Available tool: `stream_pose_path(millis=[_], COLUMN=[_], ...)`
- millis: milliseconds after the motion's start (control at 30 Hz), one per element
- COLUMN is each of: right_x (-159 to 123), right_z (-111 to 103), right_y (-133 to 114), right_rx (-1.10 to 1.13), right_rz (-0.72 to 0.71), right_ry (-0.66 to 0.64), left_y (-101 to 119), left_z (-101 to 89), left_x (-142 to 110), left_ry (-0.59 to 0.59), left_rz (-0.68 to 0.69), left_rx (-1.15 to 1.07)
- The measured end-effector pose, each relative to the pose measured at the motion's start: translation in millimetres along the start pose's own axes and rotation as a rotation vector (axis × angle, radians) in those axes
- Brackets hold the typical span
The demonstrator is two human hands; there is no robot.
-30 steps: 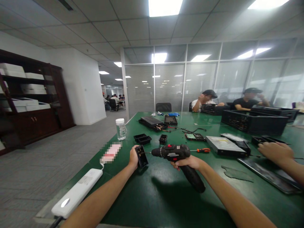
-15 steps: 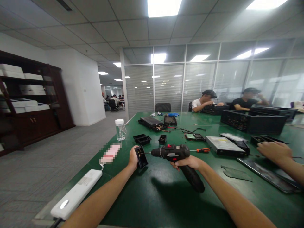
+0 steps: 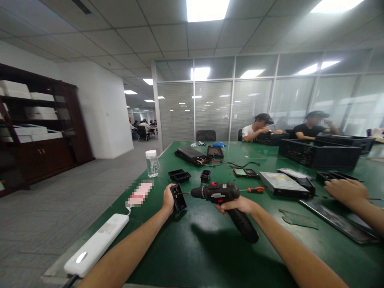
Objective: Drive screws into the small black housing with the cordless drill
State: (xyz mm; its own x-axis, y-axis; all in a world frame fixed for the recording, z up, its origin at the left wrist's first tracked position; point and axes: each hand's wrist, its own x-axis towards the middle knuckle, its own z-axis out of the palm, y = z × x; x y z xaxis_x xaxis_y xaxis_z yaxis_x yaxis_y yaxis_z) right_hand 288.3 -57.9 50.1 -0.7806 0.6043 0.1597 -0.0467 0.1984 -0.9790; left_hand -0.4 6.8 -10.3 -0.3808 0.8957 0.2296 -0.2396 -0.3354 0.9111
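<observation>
"What does the head view give for the left hand [image 3: 169, 199]?"

"It's closed round the edge of a black box [image 3: 181, 202], held tilted above the table [image 3: 177, 256], open face toward the drill [image 3: 220, 193]."

"And the right hand [image 3: 240, 205]?"

"Wrapped round the drill, which points to nine o'clock."

"So the box is where?"

"At nine o'clock from the drill, at the tip of the bit [image 3: 186, 193]. Whether bit and box touch, I can't tell."

"What's about them?"

"Two trays [image 3: 183, 178] at twelve o'clock from the box, a smaller tray [image 3: 205, 179] at two, a bottle [image 3: 153, 166] near eleven, a power strip [image 3: 99, 242] at eight. A screwdriver [image 3: 255, 190] lies at three o'clock from the drill."

"And that other hand [image 3: 348, 193]?"

"Another person's, at three o'clock, well apart."
</observation>
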Motion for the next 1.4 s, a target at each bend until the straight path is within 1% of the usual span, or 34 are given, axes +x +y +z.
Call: stream_pose_path(millis=[167,500,733,1033,1233,1400], right_x=[0.1,-0.3,0.1,-0.6,0.4,0.1], right_z=[1.1,0.8,-0.3,-0.8,-0.9,0.5], right_y=[-1.7,-3.8,1.2,0.5,0.0,-1.3], right_rx=[-0.018,-0.036,-0.009,-0.005,-0.016,-0.018], right_rz=[0.001,0.018,0.006,0.026,0.020,0.018], right_ry=[-0.008,-0.010,0.009,0.013,-0.011,0.010], left_y=[0.3,-0.5,-4.5,0.6,-0.9,-0.7], left_z=[0.3,-0.4,-1.7,0.1,-0.6,-0.9], left_x=[0.7,0.1,4.0,-0.5,1.0,0.7], left_ry=[-0.001,-0.002,-0.002,0.001,0.009,-0.006], left_rz=[-0.028,0.012,0.015,-0.005,-0.003,-0.002], left_rx=[-0.002,0.015,0.017,0.017,0.013,0.010])
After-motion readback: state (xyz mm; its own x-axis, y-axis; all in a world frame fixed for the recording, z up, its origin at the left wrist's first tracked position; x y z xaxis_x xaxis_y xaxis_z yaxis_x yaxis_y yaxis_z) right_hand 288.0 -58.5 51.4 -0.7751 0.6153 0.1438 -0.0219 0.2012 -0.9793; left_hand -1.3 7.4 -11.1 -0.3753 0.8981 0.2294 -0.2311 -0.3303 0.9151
